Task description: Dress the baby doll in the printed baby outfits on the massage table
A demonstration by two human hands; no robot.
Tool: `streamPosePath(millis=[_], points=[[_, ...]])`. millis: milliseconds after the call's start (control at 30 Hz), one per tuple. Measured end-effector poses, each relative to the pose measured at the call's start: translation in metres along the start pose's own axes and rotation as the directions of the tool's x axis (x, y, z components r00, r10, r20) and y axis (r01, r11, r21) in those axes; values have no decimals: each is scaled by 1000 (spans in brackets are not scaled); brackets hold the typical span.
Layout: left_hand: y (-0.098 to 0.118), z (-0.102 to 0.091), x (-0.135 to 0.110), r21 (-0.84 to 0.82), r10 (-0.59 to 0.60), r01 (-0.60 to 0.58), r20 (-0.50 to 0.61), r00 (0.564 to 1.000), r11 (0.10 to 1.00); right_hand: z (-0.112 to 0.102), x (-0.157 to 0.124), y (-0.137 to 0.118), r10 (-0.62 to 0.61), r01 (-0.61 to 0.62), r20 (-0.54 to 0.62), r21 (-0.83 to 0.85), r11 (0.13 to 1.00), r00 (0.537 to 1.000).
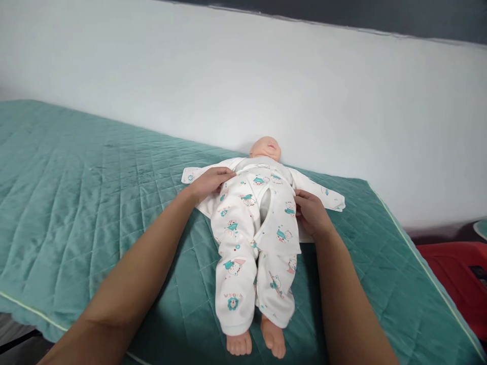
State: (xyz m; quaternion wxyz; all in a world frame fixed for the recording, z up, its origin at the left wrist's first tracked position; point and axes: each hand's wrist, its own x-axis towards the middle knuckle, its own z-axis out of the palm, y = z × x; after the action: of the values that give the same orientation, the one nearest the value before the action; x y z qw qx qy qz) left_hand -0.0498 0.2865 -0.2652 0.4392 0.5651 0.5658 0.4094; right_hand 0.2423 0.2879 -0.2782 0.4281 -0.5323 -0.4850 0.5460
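A baby doll (265, 148) lies on its back, its head by the wall and its bare feet towards me. It wears white baby clothes (247, 203) with teal and pink animal prints, sleeves spread out to both sides. At the waist, on the left side, my left hand (213, 183) has its fingers closed on the cloth. Opposite it, my right hand (311, 209) pinches the edge of the clothes by the doll's hip. A front panel (281, 233) hangs over one trouser leg, and a gap shows at the middle. Some fingertips are hidden by cloth.
Under the doll is a green quilted cover (125, 203) with a pale piped edge. A white wall (228, 76) rises directly behind it. Beyond the right edge stands a red plastic object (452, 274).
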Motion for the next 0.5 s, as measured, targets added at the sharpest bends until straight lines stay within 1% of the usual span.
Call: streamPosePath(millis=[67,133,200,267,367,500], points=[[-3,-1,0,10,26,-26,2,1000,1000,-3,2,1,-20,18,-20,-80,997,1000],[-5,-2,1,76,71,-66,-60,996,995,-6,6,3,-53,42,-62,-162,986,997],[-5,-1,1,152,105,-86,-121,987,985,-9,10,6,-82,59,-104,-206,977,991],[-5,0,0,234,115,-77,-153,981,969,-12,14,7,-99,68,-135,-221,973,986],[-2,1,-3,360,123,-54,-172,977,931,-13,17,8,-112,69,-169,-242,968,979],[1,1,-11,425,136,-49,-177,975,904,-13,17,9,-108,64,-180,-234,970,978]])
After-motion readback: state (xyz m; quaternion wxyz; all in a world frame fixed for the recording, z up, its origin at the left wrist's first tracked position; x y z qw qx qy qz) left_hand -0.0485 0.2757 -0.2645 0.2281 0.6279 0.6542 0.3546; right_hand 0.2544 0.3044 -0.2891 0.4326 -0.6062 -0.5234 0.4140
